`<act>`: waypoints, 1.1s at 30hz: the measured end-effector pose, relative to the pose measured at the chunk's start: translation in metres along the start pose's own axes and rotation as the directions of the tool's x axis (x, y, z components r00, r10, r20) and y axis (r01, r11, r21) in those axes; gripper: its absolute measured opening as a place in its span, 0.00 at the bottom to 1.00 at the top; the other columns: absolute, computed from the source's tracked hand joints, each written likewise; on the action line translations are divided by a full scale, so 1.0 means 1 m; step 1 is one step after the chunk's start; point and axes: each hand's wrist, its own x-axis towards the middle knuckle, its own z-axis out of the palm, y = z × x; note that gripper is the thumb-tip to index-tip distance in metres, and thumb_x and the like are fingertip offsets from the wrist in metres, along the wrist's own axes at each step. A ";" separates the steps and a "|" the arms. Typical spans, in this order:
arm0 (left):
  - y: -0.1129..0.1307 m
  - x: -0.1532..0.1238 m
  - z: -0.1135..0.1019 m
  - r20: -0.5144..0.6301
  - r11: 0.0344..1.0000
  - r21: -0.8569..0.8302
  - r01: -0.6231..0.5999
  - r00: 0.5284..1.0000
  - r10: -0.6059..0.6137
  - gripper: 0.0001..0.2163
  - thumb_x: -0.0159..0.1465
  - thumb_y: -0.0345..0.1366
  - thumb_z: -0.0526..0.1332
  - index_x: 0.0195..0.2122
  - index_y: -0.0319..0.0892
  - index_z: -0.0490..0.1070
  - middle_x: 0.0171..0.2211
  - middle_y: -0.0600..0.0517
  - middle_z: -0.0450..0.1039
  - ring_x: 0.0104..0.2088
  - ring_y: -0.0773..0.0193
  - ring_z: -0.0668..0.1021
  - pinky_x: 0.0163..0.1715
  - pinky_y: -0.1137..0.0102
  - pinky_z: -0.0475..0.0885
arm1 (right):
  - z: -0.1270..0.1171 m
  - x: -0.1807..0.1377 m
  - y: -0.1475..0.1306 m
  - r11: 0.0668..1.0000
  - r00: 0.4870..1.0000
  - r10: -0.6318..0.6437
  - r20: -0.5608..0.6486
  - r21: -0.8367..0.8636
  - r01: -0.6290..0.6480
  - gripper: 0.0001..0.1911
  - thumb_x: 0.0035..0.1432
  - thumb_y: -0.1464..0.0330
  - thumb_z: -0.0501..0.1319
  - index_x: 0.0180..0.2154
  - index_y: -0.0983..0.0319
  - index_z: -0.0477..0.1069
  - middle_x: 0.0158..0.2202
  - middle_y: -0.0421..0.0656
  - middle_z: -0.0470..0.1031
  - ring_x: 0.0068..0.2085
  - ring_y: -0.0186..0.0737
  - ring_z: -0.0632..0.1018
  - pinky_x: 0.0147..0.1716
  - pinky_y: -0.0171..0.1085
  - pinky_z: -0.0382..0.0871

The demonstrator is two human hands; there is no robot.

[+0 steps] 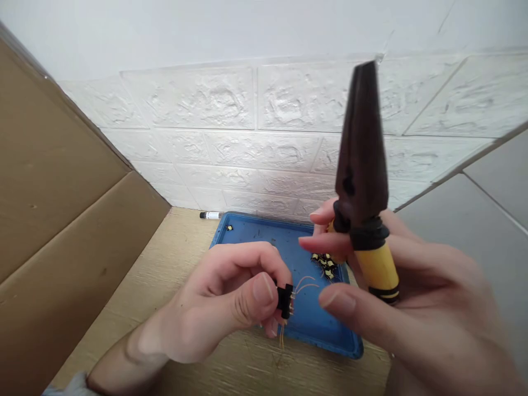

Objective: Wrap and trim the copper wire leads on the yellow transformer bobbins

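My left hand point(223, 300) pinches a small black component point(285, 301) between thumb and fingers; thin copper wires stick out of it to the right and downward. My right hand point(412, 291) grips needle-nose pliers point(362, 165) by their yellow handles, the dark jaws closed and pointing straight up in front of the wall. Both hands hover over the near edge of a blue tray point(264, 234). A small heap of black-and-yellow parts point(325, 265) lies in the tray just behind my right fingers.
The tray rests on a wooden tabletop point(165, 275). A cardboard panel point(61, 220) stands along the left, a grey panel point(487, 209) on the right, a white brick wall behind. A marker point(211, 215) lies by the wall. One lone small part point(229, 227) sits in the tray's far-left corner.
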 end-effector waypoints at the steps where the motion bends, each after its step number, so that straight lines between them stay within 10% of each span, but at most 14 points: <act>1: -0.001 -0.001 0.000 0.018 0.999 -0.034 0.028 0.999 -0.028 0.21 0.78 0.53 0.72 0.36 0.41 0.77 0.28 0.53 0.74 0.28 0.69 0.74 0.32 0.75 0.74 | -0.001 0.001 0.000 1.000 0.999 -0.024 0.039 -0.012 0.025 0.06 0.66 0.65 0.82 0.44 0.50 0.91 0.52 0.34 0.90 0.52 0.31 0.91 0.54 0.20 0.82; 15: -0.011 -0.004 -0.004 0.006 0.989 -0.122 0.088 0.996 -0.088 0.17 0.77 0.53 0.73 0.42 0.44 0.81 0.34 0.51 0.77 0.31 0.67 0.75 0.33 0.74 0.71 | -0.013 0.004 -0.004 0.966 0.971 -0.131 0.198 -0.194 0.170 0.08 0.68 0.70 0.77 0.41 0.48 0.88 0.48 0.31 0.89 0.48 0.31 0.90 0.52 0.18 0.83; 24: -0.010 -0.005 0.001 0.007 0.992 -0.112 0.058 0.998 -0.058 0.17 0.78 0.52 0.72 0.42 0.43 0.79 0.34 0.51 0.76 0.30 0.68 0.73 0.32 0.74 0.72 | 0.001 0.013 -0.005 0.946 0.976 -0.175 0.126 -0.254 0.202 0.11 0.56 0.63 0.83 0.41 0.45 0.89 0.47 0.44 0.88 0.47 0.57 0.92 0.39 0.45 0.94; 33: -0.014 0.004 -0.002 -0.041 0.988 -0.156 -0.024 0.999 0.017 0.15 0.77 0.47 0.75 0.37 0.42 0.80 0.29 0.54 0.75 0.28 0.71 0.74 0.32 0.77 0.75 | 0.010 -0.002 -0.007 0.898 0.970 -0.242 0.023 -0.374 0.233 0.09 0.63 0.73 0.73 0.39 0.52 0.82 0.49 0.42 0.87 0.42 0.43 0.91 0.35 0.34 0.91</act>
